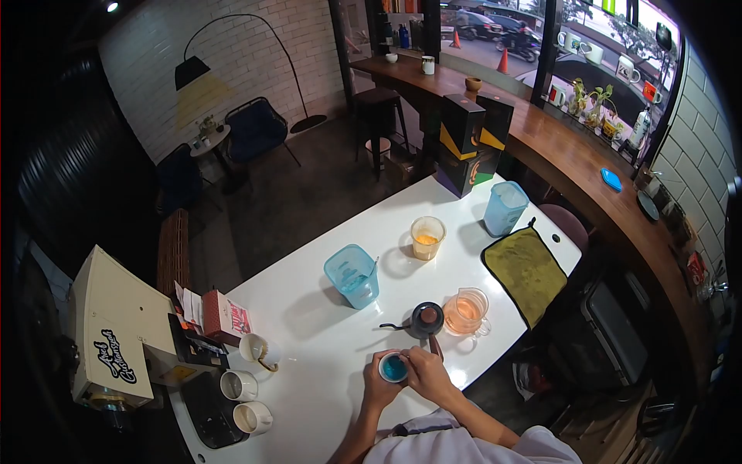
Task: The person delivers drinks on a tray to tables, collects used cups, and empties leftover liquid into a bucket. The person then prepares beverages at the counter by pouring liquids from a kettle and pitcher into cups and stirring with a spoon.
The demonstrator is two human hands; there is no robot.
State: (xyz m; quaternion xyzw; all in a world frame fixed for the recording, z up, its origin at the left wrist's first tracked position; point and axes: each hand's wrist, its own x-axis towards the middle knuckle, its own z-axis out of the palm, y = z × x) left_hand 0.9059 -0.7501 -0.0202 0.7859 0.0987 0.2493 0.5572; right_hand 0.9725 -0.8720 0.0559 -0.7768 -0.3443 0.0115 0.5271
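Near the table's front edge, my left hand (376,384) wraps around the left side of a small cup (393,368) with blue liquid in it. My right hand (427,376) is closed against the cup's right side; its fingertips are partly hidden. Just beyond my hands stands a dark gooseneck kettle (427,319), its thin spout pointing left and its handle towards me. To the kettle's right is a clear glass jug (467,311) holding orange-pink liquid. Farther off are a clear cup (427,237) with yellow-orange contents and a blue translucent pitcher (352,277).
Another blue pitcher (506,207) and an olive cloth (527,274) lie towards the right end of the white table (309,363). Black boxes (464,143) stand at the far edge. Several mugs (253,417), a tissue box (225,315) and a cream machine (112,332) are at left.
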